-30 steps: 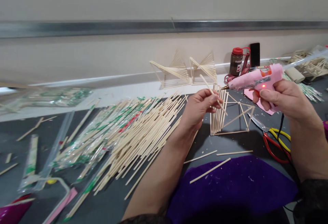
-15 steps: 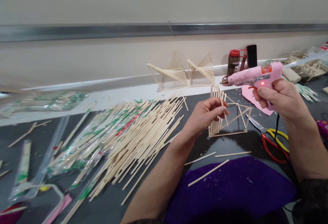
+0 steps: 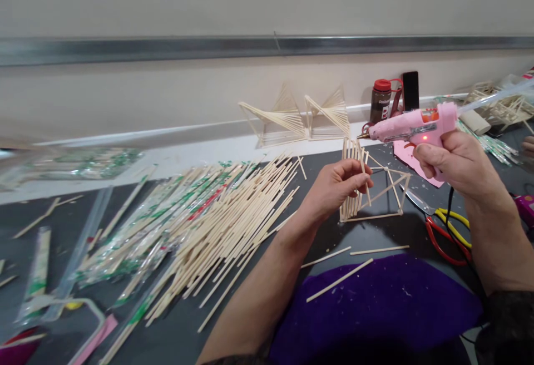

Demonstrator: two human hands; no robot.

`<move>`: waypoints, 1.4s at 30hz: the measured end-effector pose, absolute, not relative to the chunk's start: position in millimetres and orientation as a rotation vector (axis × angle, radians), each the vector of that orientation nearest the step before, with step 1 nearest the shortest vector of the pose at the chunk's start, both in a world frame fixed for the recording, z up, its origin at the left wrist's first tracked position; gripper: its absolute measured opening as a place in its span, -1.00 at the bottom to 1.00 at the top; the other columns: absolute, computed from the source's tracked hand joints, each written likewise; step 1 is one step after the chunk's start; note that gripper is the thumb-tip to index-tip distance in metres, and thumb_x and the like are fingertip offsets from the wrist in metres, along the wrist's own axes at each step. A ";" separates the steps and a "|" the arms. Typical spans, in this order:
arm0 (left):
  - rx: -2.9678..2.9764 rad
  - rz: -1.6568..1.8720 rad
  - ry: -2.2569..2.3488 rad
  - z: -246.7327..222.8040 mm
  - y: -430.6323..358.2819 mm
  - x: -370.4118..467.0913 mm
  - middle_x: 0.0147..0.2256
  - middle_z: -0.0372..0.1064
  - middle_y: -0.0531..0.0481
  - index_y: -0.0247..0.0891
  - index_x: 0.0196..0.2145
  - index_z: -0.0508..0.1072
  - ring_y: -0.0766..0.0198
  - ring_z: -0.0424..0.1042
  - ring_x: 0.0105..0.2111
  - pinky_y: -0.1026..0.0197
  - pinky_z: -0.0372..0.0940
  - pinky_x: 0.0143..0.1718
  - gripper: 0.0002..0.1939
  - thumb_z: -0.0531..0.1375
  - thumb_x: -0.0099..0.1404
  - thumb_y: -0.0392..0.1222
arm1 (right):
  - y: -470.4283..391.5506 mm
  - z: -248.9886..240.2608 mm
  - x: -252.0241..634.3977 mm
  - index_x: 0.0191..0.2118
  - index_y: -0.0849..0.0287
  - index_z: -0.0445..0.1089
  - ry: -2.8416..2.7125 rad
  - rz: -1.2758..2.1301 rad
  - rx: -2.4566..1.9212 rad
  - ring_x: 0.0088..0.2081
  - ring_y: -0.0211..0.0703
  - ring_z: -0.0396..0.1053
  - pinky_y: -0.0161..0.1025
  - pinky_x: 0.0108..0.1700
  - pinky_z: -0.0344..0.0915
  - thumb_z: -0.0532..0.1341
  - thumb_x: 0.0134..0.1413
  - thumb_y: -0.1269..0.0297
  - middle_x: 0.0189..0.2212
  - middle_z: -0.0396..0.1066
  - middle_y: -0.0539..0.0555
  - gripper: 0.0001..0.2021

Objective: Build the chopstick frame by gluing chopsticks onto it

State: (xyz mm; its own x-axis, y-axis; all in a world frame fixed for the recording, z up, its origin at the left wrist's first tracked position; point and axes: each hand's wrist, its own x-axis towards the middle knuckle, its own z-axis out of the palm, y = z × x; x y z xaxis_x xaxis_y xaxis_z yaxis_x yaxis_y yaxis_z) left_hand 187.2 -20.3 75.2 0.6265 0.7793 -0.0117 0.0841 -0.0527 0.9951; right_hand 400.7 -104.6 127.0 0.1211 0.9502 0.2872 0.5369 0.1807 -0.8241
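Note:
Between the thumb and fingers of my left hand (image 3: 344, 184) is a thin wooden stick (image 3: 362, 167), held nearly upright. Right behind it stands a small frame of glued sticks (image 3: 377, 218), with a row of close-set slats on its left side that my hand partly covers. My right hand (image 3: 461, 159) grips a pink hot glue gun (image 3: 411, 126) by its handle, a red light lit on its side. The metal nozzle points left, at or very close to the stick's upper end; whether they touch I cannot tell. A clear glue stick juts from the gun's back.
Many loose sticks (image 3: 233, 226) and plastic-wrapped ones (image 3: 158, 226) cover the left. Two finished stick models (image 3: 279, 117) lean by the wall near a bottle (image 3: 380, 103) and phone (image 3: 410, 91). Scissors (image 3: 448, 231) lie right, by the gun's cord. Another person's hand (image 3: 529, 145) shows at the right edge.
The glue gun has shifted slightly left and down, its nozzle nearer the top of the stick. My left hand stays almost still. Another person's hand has appeared at the right edge.

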 end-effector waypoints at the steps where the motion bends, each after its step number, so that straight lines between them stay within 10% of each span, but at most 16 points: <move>1: 1.543 0.661 0.752 75.0 -20.1 187.1 -0.43 0.50 0.04 -0.21 -0.35 0.49 0.37 0.41 -0.46 0.29 0.24 -0.43 -0.85 0.23 0.10 -0.14 | -104.5 127.3 400.6 -0.68 0.17 0.27 -1.548 0.565 -1.478 -0.61 -0.34 0.16 -0.26 -0.53 0.06 0.22 0.14 0.13 -0.68 0.24 -0.01 -0.59; 31: 1.536 0.721 0.754 72.1 -20.0 186.5 -0.42 0.54 0.02 -0.18 -0.35 0.52 0.35 0.44 -0.47 0.29 0.28 -0.45 -0.87 0.26 0.13 -0.12 | -104.2 128.2 401.8 -0.64 0.16 0.28 -1.534 0.599 -1.446 -0.60 -0.33 0.16 -0.28 -0.53 0.06 0.23 0.15 0.16 -0.68 0.25 -0.02 -0.63; 42: 1.141 1.255 0.821 78.2 -5.3 177.6 -0.37 0.59 0.02 -0.16 -0.32 0.47 0.30 0.56 -0.40 0.37 0.32 -0.56 -0.70 0.38 0.05 0.01 | -111.4 131.5 406.8 -0.55 0.15 0.38 -1.559 0.659 -1.467 -0.61 -0.29 0.23 -0.27 -0.55 0.11 0.27 0.13 0.02 -0.68 0.31 0.00 -0.64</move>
State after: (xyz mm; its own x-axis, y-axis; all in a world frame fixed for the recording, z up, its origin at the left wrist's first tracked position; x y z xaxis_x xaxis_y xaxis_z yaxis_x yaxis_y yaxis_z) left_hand 177.6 -5.3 78.2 0.1718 0.9786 0.1132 -0.2885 -0.0599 0.9556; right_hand 406.8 -111.4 131.5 0.0750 0.9693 0.2342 0.5077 0.1650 -0.8456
